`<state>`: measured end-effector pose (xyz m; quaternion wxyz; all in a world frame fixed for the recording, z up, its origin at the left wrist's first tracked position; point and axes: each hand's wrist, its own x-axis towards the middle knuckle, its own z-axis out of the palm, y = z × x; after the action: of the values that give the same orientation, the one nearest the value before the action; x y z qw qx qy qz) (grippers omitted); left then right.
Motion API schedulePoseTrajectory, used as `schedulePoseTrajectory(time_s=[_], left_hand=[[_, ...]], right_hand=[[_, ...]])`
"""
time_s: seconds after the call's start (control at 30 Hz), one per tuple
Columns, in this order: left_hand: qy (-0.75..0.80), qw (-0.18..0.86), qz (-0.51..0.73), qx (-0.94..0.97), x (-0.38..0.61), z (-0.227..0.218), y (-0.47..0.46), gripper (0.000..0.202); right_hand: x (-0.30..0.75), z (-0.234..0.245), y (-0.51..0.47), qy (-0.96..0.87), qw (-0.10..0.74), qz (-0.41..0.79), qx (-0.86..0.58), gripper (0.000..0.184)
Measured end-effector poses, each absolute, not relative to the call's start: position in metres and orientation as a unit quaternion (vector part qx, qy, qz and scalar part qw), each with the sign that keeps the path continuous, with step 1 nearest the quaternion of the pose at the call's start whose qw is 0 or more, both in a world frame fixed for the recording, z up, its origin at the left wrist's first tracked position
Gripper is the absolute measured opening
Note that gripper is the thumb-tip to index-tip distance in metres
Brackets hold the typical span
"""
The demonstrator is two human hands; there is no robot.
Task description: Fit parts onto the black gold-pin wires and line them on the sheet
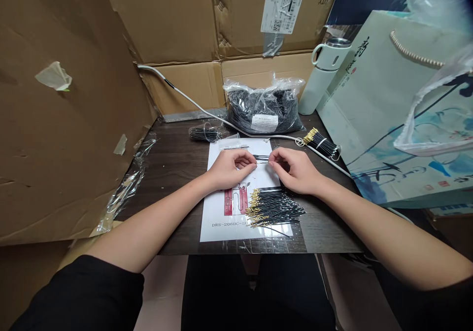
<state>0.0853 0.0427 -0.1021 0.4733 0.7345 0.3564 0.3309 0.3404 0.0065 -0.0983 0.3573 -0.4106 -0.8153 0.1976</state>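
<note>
"What does the head view show of the hands?"

"The left hand [234, 168] and the right hand [297, 171] face each other above a white sheet of paper [221, 235]. Each has thumb and forefinger pinched together, the other fingers curled in."

"Gripping what?"

"A thin wire [262, 162], it seems, stretched across the narrow gap between the fingertips. It is too fine for me to make out its ends."

"Anything just beyond it?"

"A few short dark sticks [261, 157] lie on the paper, and near its far edge is a small clear case [232, 143]."

"And on the near side?"

"A loose pile of black pins [275, 208] with gold tips, mostly pointing left. It lies partly on the paper, beside a red printed picture, and partly on the dark surface [177, 148]."

"What stands further back?"

"A clear plastic bag [262, 107] full of black pieces, with a white label. To its left lies a small dark bundle [207, 134]; to the right, a tied bundle [321, 143] with gold ends. A white cable [192, 103] runs across in front of the plastic bag."

"And along the right?"

"A pale bottle [320, 82] with a handle, then a large paper bag [373, 89]. Cardboard [74, 148] walls in the left side and back."
</note>
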Motion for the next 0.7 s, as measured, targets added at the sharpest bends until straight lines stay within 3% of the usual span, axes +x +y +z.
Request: schedulePoseTrajectory(time_s=[0.7], left_hand=[[0.351, 0.411, 0.333, 0.772, 0.0871, -0.0963, 0.0332, 0.013]], right_hand=[[0.3385, -0.0937, 0.0041, -0.838, 0.365, 0.160, -0.373, 0.007]])
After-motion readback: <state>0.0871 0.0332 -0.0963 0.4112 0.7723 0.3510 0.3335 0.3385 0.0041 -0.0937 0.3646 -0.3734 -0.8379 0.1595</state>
